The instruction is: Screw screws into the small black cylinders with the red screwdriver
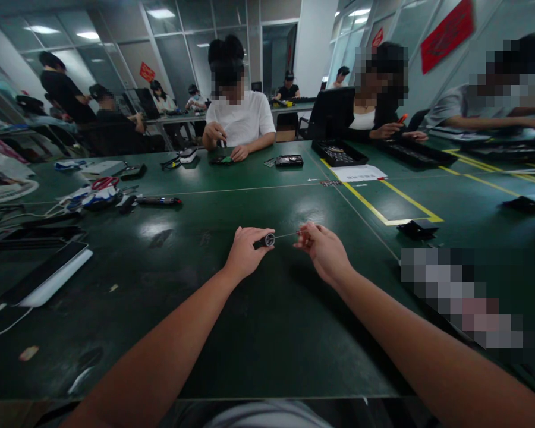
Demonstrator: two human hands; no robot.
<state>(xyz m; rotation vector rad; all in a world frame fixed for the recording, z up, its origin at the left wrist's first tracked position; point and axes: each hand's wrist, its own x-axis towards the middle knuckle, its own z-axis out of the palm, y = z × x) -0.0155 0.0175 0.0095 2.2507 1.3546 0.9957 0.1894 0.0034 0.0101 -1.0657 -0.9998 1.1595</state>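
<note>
I have the left hand [245,252] curled around a short, dark cylinder [270,239], gripping it between thumb and fingers, with its round end turned toward my view. That end shows a pale, silvery ring around a darker middle; the rest of the body is black and mostly covered by the hand, so I can't make out its full length. From beside that end a thin, pale line [286,235] runs straight to the right hand [323,249], whose thumb and fingertips are pinched narrow on a small reddish bit [299,232] at its far end; I can't tell whether the line is wire or a slim rod. Both hands sit above the middle of the dark green tabletop [258,333], near each other but apart. Beyond the left hand lies a black pen-shaped tool [158,201] with a red end, and farther left a long black-and-white bar [49,276] with a white loop. Past the right hand I see yellow tape [353,191], a white paper sheet [359,173] and a black parts tray [345,164]. Across the table, a person in a white shirt [252,119] bends over a green board [225,159].
</note>
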